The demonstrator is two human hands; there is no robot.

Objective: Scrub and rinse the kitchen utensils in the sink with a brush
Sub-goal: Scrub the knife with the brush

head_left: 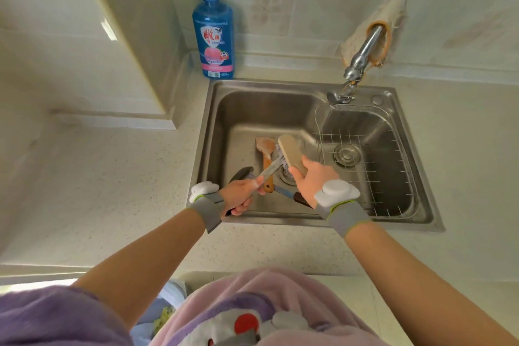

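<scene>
As the brush (292,153) met a metal utensil (271,168) above the sink (280,84), the right hand (314,180) gripped the brush's wooden back and the left hand (241,196) clasped the utensil's handle. A wooden spatula (266,146) and dark spoon (241,173) lay beneath. A wire rack (365,171) filled the basin's 3 o'clock side; a faucet (362,56) stood at 1 o'clock, and a blue soap bottle (213,28) on the counter (112,191) at 11.

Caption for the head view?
Left hand holds a utensil over the sink; right hand holds a brush against it.
</scene>
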